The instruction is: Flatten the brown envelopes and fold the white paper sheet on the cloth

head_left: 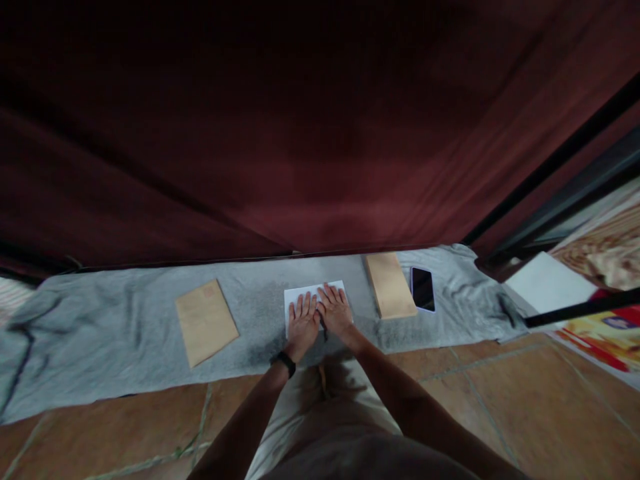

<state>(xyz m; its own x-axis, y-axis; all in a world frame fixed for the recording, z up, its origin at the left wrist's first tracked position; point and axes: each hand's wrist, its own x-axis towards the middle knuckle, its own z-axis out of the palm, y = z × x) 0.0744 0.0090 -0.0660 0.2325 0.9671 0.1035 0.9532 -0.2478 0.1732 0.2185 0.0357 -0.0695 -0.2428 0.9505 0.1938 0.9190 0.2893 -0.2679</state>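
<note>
A white sheet of paper (294, 297) lies on a grey cloth (125, 327) spread over the floor. My left hand (303, 323) rests flat on the sheet, fingers stretched out, with a black band on its wrist. Right beside it, my right hand (336, 311) also lies flat on the paper with its fingers spread. The two hands touch at the thumbs. Neither hand holds anything. A brown envelope (205, 321) lies on the cloth to the left. A second brown envelope (390, 285) lies to the right.
A dark phone (423, 289) lies face up on the cloth beside the right envelope. A dark red curtain (300, 133) hangs behind the cloth. Terracotta floor tiles (500, 400) run in front. White and colourful sheets (547, 283) lie at the far right by a black frame.
</note>
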